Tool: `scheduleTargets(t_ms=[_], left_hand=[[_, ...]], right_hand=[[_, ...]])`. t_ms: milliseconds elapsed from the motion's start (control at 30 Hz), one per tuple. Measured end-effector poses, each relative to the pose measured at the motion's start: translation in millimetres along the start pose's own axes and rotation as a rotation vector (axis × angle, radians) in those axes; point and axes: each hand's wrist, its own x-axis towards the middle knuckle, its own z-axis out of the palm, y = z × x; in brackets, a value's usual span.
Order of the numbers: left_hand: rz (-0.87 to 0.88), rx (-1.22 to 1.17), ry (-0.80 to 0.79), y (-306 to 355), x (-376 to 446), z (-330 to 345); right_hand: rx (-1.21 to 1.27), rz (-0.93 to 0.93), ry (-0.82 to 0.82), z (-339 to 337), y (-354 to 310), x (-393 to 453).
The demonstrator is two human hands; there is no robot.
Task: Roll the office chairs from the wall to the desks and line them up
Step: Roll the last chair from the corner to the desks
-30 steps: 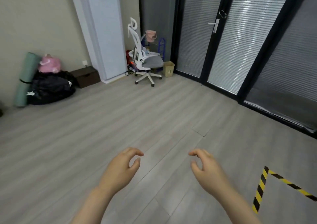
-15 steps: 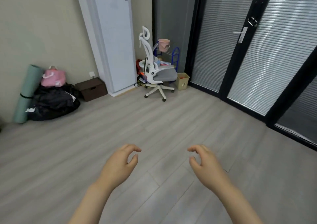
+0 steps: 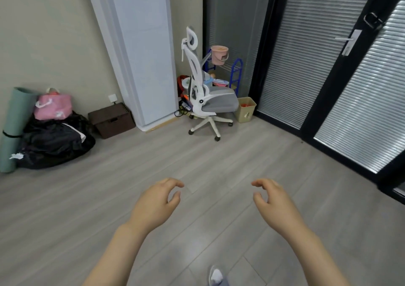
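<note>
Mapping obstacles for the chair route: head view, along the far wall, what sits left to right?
Green rolled mat → pink bag → brown box → white cabinet → office chair → beige bin → door handle.

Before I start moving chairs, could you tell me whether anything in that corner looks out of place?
Nothing looks damaged or spilled. The office chair stands upright in the corner, crowded by a small bin and clutter behind it.

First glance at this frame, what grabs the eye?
The two bare hands, left hand and right hand, held out low over the grey plank floor, fingers loosely curled, holding nothing. Beyond them, the white-framed office chair with grey seat stands in the far corner, between the tall white cabinet unit and the small beige waste bin.
</note>
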Motion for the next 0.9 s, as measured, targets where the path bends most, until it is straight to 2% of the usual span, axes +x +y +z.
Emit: scheduleTargets(t_ms=[233,467,633,900], left_hand=[[-0.076,-0.022,0.031,-21,192,-16],[-0.141,-0.042,0.052,-85,337,-34],[-0.137,-0.061,0.092,-152,456,-58],[-0.108,-0.062,0.131,-237,660,-139]], right_hand=[[-0.05,-0.065,-0.103,6,-7,218],[-0.056,-0.14,-0.178,47,-27,391],[-0.036,-0.159,-0.158,88,-52,525],[0.013,-0.187,-0.109,125,-129,739]])
